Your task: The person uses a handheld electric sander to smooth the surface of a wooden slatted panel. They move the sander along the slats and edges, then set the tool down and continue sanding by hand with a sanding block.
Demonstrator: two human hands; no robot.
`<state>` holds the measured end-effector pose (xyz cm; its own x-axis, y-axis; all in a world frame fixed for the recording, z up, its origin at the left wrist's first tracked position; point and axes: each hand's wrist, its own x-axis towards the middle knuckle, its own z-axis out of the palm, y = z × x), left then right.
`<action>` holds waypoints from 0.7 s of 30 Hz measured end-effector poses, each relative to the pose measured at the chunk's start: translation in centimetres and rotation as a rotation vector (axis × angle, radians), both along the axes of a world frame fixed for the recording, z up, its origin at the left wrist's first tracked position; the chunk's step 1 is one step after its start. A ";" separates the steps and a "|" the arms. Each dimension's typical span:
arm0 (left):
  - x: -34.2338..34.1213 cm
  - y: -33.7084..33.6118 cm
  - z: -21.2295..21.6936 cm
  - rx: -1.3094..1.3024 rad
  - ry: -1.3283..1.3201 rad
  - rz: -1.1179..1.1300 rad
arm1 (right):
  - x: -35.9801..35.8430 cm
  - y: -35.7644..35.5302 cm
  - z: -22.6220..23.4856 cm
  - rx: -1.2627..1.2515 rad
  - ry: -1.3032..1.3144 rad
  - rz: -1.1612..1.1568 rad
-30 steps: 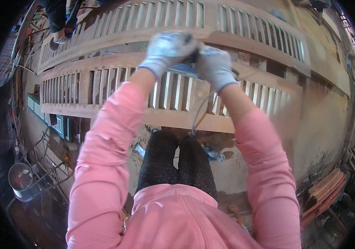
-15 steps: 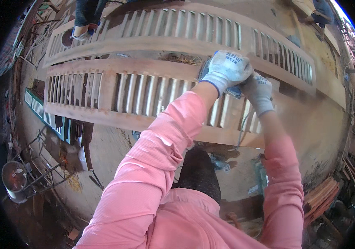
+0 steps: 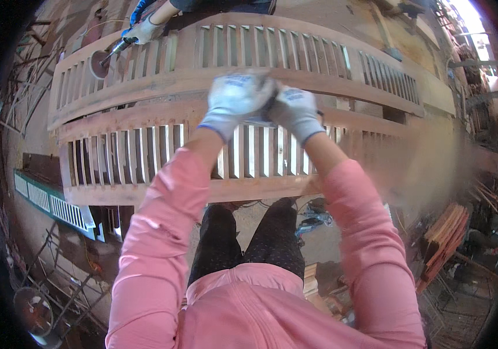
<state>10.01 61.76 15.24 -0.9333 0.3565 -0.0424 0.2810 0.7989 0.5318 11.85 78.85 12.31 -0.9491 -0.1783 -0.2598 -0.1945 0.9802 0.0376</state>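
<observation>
My left hand [image 3: 234, 103] and my right hand [image 3: 296, 111] wear pale work gloves with blue cuffs and are close together, blurred by motion. Both are closed around a dark handheld tool [image 3: 270, 106], mostly covered by the gloves, so its exact kind cannot be made out. They are over the far rail of the nearer wooden louvered shutter panel [image 3: 260, 189], whose slats show below and on both sides of my hands. A second wooden louvered panel [image 3: 167, 84] lies just beyond it.
At the far left, a co-worker's gloved hand [image 3: 143, 30] holds a power tool with a round disc [image 3: 99, 64] at the far panel. A green louvered panel [image 3: 34, 191] lies left, stacked boards [image 3: 444, 241] right. Dust hangs over the nearer panel's right end.
Both my hands have moved left along the nearer panel with the tool. My view has shifted, and the co-worker's disc tool shows more fully at the far panel.
</observation>
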 end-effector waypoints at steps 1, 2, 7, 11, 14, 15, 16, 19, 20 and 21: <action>0.0 -1.8 0.7 -0.079 -0.057 0.039 | 0.0 -1.9 0.7 -0.072 0.056 0.051; 0.1 -3.3 1.3 -0.158 -0.116 0.066 | 0.1 -3.2 -0.6 -0.127 0.213 0.089; 0.5 -12.4 -1.4 -0.162 0.184 0.198 | -0.7 -12.1 -0.2 -0.321 0.231 0.190; 0.4 -14.5 -1.1 -0.268 0.169 0.293 | -1.5 -14.6 -1.3 -0.435 0.236 0.221; 0.2 -12.5 -1.3 -0.319 0.091 0.301 | -1.5 -12.2 -1.0 -0.417 0.260 0.241; 0.2 -10.9 -1.5 -0.269 0.167 0.302 | -1.4 -10.8 -0.9 -0.399 0.241 0.246; 0.1 -8.9 -1.4 -0.276 0.153 0.287 | -1.3 -8.9 -0.8 -0.405 0.240 0.227; -0.3 -1.9 0.1 -0.265 0.052 0.237 | -0.7 -2.4 -0.4 -0.400 0.228 0.186; -0.2 0.3 0.0 -0.239 0.085 0.223 | -0.6 -0.2 -0.1 -0.377 0.199 0.165; -0.2 2.6 -0.1 -0.211 0.122 0.203 | -0.5 2.0 0.3 -0.354 0.175 0.139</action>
